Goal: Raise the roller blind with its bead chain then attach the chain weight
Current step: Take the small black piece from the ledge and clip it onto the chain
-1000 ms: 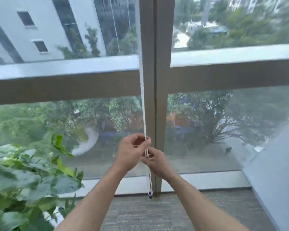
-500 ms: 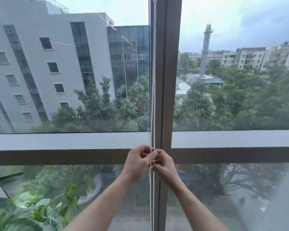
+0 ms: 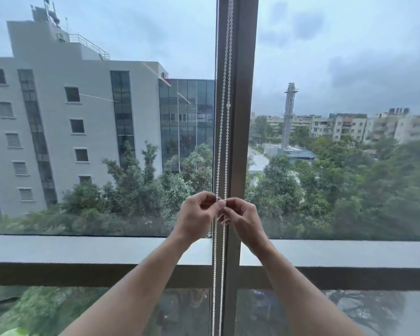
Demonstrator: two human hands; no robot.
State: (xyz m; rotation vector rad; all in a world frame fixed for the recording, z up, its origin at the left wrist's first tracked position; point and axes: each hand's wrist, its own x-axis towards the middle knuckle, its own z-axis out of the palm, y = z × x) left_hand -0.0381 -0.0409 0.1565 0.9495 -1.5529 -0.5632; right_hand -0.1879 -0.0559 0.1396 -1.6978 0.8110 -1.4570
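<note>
A white bead chain (image 3: 224, 117) hangs as two strands in front of the vertical window post (image 3: 243, 141) and runs out of view at the top and bottom. My left hand (image 3: 197, 215) pinches the left strand at about sill height. Close beside it, my right hand (image 3: 240, 218) pinches the right strand, fingertips nearly touching the left hand's. A small white connector bead (image 3: 228, 105) sits on the right strand higher up. The roller blind and the chain weight are out of view.
Large glass panes sit on both sides of the post, with a horizontal frame rail (image 3: 83, 260) below my hands. A green leaf edge (image 3: 15, 332) shows at the bottom left. Outside are buildings and trees.
My view has tilted upward from the floor to the upper panes. Both hands have risen along the chain while still pinching it; the plant and the chain's bottom end have left the frame.
</note>
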